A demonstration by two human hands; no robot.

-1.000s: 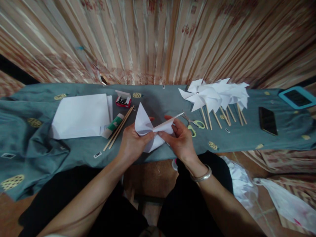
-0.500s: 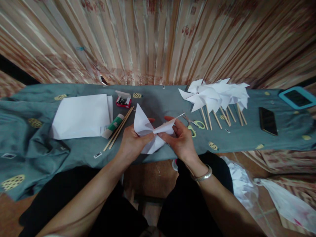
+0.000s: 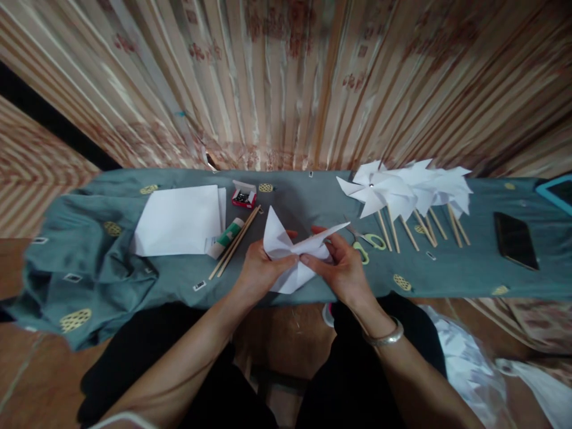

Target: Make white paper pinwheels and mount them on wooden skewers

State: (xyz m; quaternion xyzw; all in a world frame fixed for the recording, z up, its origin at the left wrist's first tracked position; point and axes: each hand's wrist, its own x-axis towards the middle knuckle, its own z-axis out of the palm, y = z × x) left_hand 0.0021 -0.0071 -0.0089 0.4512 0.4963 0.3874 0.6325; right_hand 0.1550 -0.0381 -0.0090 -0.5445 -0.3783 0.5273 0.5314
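Between my hands is a white paper pinwheel [image 3: 286, 275], its folded points spread and its middle pinched. My left hand [image 3: 260, 268] is closed on its left side, the thumb pressing near the centre. From the right, my right hand [image 3: 342, 265] grips it too, with its thumb tip close to the left one. Fingers behind the paper are partly hidden. Scissors with green handles [image 3: 373, 240] lie just right of my right hand. Left of my left hand are wooden sticks [image 3: 235, 244] and a green and white glue stick [image 3: 229, 234].
A stack of white paper [image 3: 179, 220] lies at the left, near a small red box [image 3: 243, 195] of dark metal pieces. Several finished pinwheels [image 3: 402, 190] on sticks lie at the right, then a black phone [image 3: 516, 240] and a blue-framed tablet [image 3: 556, 193]. A plastic bag of paper scraps [image 3: 465, 363] stands below.
My view has shifted left and slightly up, so everything appears further right and lower. My thumbs have come closer together at the pinwheel's centre, and both hands still hold it.
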